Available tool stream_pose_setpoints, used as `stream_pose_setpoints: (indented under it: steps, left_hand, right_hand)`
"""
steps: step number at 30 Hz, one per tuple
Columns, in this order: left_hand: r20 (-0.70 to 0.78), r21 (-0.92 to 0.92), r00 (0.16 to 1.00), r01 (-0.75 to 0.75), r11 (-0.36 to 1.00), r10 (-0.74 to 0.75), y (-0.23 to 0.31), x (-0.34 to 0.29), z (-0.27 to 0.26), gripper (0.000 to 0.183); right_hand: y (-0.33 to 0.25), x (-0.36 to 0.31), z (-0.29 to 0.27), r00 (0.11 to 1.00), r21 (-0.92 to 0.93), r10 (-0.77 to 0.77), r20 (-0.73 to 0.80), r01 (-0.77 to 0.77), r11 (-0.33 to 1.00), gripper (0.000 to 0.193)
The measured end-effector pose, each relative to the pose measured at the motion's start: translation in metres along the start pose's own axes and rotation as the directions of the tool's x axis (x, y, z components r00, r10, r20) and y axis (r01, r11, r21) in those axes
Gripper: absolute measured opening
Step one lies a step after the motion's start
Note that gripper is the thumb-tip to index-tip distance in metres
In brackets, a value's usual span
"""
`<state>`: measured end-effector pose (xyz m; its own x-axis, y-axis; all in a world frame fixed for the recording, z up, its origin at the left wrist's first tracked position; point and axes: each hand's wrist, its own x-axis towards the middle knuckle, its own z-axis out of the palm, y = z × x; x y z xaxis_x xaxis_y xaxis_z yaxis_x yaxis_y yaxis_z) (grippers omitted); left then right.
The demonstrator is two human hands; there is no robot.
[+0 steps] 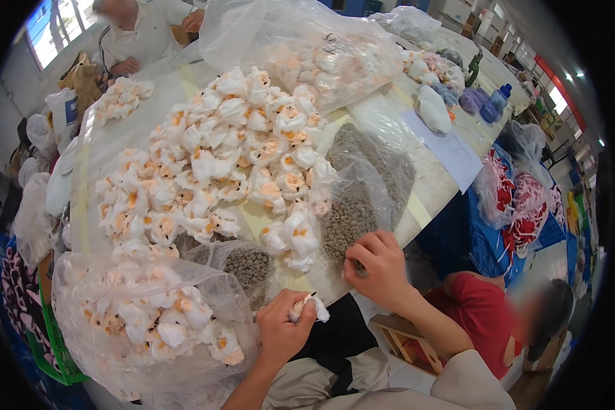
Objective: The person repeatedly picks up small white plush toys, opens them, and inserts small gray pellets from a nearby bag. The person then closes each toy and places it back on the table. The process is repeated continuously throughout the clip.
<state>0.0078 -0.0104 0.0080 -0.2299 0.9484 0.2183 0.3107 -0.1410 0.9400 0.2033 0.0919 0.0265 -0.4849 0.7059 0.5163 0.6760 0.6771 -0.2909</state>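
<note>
My left hand (283, 328) is closed round a small white plush piece (314, 309), whose crumpled end sticks out past the thumb. Fingers curled together, my right hand (381, 268) is at the lower edge of a clear bag of grey-brown granules (348, 229). What its fingertips hold, if anything, is too small to make out. Ahead of both hands spreads a big heap of white plush pieces with orange patches (212, 157). Left of my left hand, an open clear plastic bag (150, 321) contains more such pieces. Between that bag and the heap lies a second batch of granules (247, 265).
A large filled clear bag (335, 61) rests at the table's far side. Paper (444, 147) and a blue bottle (497, 102) lie to the right. One person (140, 34) sits across the table; another in a red top (471, 314) is close by my right arm.
</note>
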Motion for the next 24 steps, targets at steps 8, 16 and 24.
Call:
stream_pose_setpoints:
  steps: [8, 16, 24]
  left_hand:
    - [0.057, 0.004, 0.998, -0.014, 1.000, 0.014, 0.000, 0.000, -0.001, 0.009]
    - [0.064, -0.032, 0.998, -0.013, 0.999, 0.015, -0.003, 0.000, -0.002, 0.010]
    - [0.077, -0.031, 0.995, -0.054, 0.998, 0.057, -0.005, 0.000, -0.002, 0.011]
  right_hand:
    - [-0.039, -0.015, -0.003, 0.844, 0.783, 0.246, 0.478, -0.535, 0.317, 0.011]
    - [-0.038, -0.016, -0.001, 0.731, 0.748, 0.233, 0.641, -0.663, 0.021, 0.015]
    - [-0.033, -0.019, 0.002, 0.703, 0.717, 0.147, 0.696, -0.670, -0.191, 0.018]
